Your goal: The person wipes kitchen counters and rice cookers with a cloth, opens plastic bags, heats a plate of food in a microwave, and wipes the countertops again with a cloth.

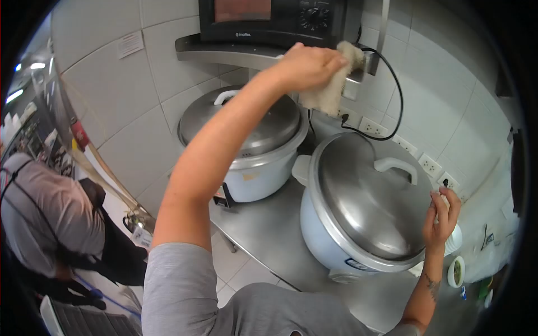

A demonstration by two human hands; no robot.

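Note:
My left hand [314, 68] is raised in front of the wall, closed around a beige cloth [328, 98] that hangs down and also bunches up beyond the fingers. Below and to the right of it is a large rice cooker [316, 224] with a domed metal lid [364, 196] and a white handle [395, 166]. My right hand [443, 217] is up by this lid's right edge, fingers loosely bent and apart, with nothing visible in them. A second rice cooker [252, 179], its lid [269, 126] on, stands farther back, partly hidden behind my left forearm.
A black microwave [246, 22] sits on a metal shelf [190, 49] above the cookers. A black cord [401, 92] loops near wall sockets [372, 127]. Both cookers stand on a steel counter [252, 229]. A small bowl [456, 272] is at right. Another person [56, 213] is at left.

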